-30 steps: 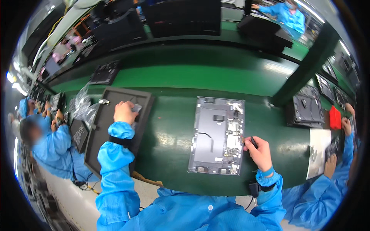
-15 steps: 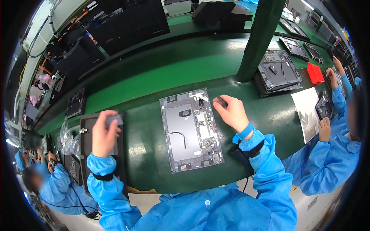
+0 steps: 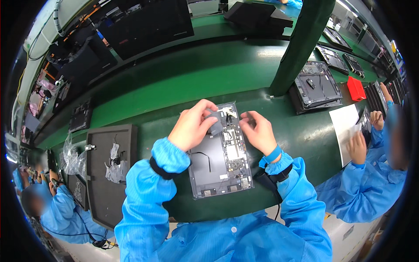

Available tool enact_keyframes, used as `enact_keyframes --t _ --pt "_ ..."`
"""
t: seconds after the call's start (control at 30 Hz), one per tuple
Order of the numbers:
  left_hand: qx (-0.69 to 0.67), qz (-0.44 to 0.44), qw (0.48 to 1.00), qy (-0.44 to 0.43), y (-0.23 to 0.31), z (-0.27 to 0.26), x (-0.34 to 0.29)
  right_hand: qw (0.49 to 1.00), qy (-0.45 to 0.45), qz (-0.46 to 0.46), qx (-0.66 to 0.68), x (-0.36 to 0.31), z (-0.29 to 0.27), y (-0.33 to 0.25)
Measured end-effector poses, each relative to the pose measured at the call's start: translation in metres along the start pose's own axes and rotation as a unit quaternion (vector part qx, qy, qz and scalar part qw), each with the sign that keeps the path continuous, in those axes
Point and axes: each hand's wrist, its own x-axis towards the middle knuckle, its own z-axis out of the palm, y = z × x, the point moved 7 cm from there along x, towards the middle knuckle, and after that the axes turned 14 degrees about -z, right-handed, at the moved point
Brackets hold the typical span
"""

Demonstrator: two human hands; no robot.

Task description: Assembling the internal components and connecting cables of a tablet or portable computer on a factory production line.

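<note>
An open laptop base (image 3: 207, 177) lies in front of me, with a circuit board down its right side and a thin black cable on its grey panel. My left hand (image 3: 192, 126) is closed on a flat grey piece (image 3: 216, 125), its kind not clear, over the base's upper left part. Fingers bent together, my right hand (image 3: 262, 135) is at the base's upper right edge. Whatever sits between its fingertips is too hidden to name. A blue wrist strap (image 3: 273, 154) goes round the right wrist.
At left stands a black foam tray (image 3: 102, 196) holding small grey pieces, beside clear plastic bags (image 3: 72, 157). Stacked laptop bases (image 3: 316, 87) and a red bin (image 3: 356, 88) are at right, near a green post (image 3: 301, 48). A co-worker (image 3: 362, 183) handles parts beside a white sheet (image 3: 342, 126).
My left hand has moved right from the foam tray to above the laptop base, carrying the grey piece. My right hand has shifted slightly left and down, and the dark piece at its fingers is less visible.
</note>
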Motion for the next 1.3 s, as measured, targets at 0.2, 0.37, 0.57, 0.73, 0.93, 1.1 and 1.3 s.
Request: enact_keyframes --t 0.2,0.37,0.57,0.73,0.93,1.1,1.3 --pt "0.06 0.027 0.997 -0.05 -0.015 0.031 0.063 0.968 0.09 0.119 0.203 -0.008 -0.028 0.014" --pt "0.154 0.252 0.937 0.186 0.009 0.025 0.042 0.917 0.084 0.21 0.329 -0.027 -0.021 0.035" --pt "0.05 0.156 0.984 0.076 0.006 0.026 0.033 0.908 0.084 0.139 0.386 -0.022 -0.013 0.012" --pt "-0.095 0.116 0.987 0.059 -0.02 0.008 0.049 0.924 0.073 0.119 0.357 -0.02 -0.007 0.009" --pt "0.074 0.182 0.973 0.12 -0.035 0.006 0.038 0.932 0.079 0.111 0.337 -0.021 -0.001 0.012" --pt "0.19 0.338 0.896 0.216 -0.019 0.008 0.017 0.93 0.08 0.115 0.341 -0.02 0.0 0.012" --pt "0.011 0.176 0.979 0.1 -0.019 0.02 0.011 0.923 0.085 0.142 0.347 -0.021 0.005 0.018"
